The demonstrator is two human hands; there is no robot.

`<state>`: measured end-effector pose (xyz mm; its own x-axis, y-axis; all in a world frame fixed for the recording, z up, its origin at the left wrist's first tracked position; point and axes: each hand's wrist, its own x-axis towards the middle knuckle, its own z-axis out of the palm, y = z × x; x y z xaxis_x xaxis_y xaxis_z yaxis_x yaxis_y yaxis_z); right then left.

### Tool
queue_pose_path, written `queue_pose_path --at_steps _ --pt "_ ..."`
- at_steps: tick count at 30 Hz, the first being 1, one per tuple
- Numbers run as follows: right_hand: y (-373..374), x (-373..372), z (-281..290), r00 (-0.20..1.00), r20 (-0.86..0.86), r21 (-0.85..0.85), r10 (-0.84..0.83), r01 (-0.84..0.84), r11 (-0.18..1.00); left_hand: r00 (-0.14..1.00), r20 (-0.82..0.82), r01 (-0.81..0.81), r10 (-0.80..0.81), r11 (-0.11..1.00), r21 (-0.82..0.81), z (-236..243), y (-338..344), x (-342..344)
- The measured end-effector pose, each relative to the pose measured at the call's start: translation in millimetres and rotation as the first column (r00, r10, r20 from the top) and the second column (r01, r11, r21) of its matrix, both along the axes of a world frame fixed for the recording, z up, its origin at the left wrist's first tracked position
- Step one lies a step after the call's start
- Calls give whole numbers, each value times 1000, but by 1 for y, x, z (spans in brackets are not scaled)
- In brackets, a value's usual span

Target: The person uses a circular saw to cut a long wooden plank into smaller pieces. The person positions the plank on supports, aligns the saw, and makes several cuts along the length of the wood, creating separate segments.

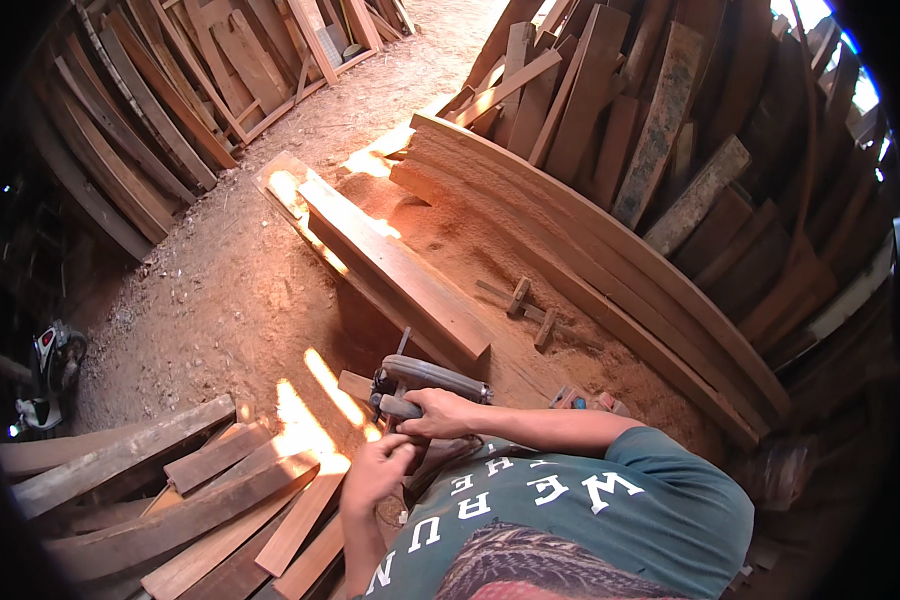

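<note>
In front of my chest is a grey and black hand tool (435, 378) with a long rounded body and a thin dark bar standing up from it. My right hand (438, 412) is closed around its stubby grey grip. Just below, my left hand (378, 468) has its fingers pinched together against the tool's lower side; whatever lies between them is hidden. Beyond the tool, a smooth reddish-brown plank (400, 270) rests on a longer board, its near end close to the tool. Right of the plank, small wooden pieces (518, 297) lie crosswise in sawdust.
Long curved boards (590, 240) dusted with sawdust run along the right. Stacked planks (200, 500) fill the lower left. Upright timber leans at the upper right (660, 110) and upper left (130, 110). A motorbike (45, 380) stands at the far left.
</note>
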<state>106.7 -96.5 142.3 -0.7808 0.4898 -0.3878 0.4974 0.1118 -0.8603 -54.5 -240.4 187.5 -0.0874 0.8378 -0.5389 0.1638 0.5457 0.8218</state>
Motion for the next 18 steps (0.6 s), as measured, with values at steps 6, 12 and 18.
queue_pose_path --at_steps 6,12,18 --pt "6 24 50 996 59 41 -72 70 997 840 -500 -157 212 976 150 -10 18 -42" --pt "8 66 61 977 139 123 -160 143 982 801 -599 -67 3 994 -86 -82 38 -33" --pt "3 103 61 960 155 168 -234 208 964 850 -512 73 -126 990 -124 -148 42 -5"
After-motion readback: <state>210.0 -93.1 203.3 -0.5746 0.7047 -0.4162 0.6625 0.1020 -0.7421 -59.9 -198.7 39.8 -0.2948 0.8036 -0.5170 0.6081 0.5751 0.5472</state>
